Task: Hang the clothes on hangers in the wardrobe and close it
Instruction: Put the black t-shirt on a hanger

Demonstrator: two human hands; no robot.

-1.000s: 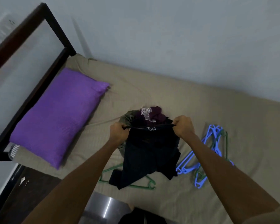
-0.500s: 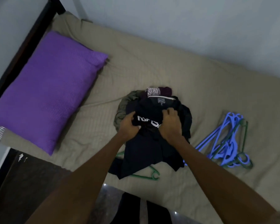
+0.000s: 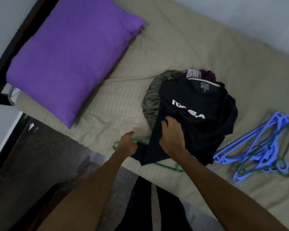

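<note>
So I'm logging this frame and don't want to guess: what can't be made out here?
Head view only:
- Green hanger: its middle lies under the black shirt.
- Left hand: fingertips hidden, so whether it grips the hanger is unclear.
- Clothes pile: the shirt covers it, so no count.
- Shirt lettering: folded over.
- Wardrobe: out of frame.

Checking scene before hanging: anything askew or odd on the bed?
One oddity: a green hanger lies pinned under the black T-shirt, only its ends showing. The left hand reaches for it. The remaining hangers lie in a tangled heap at right.
</note>
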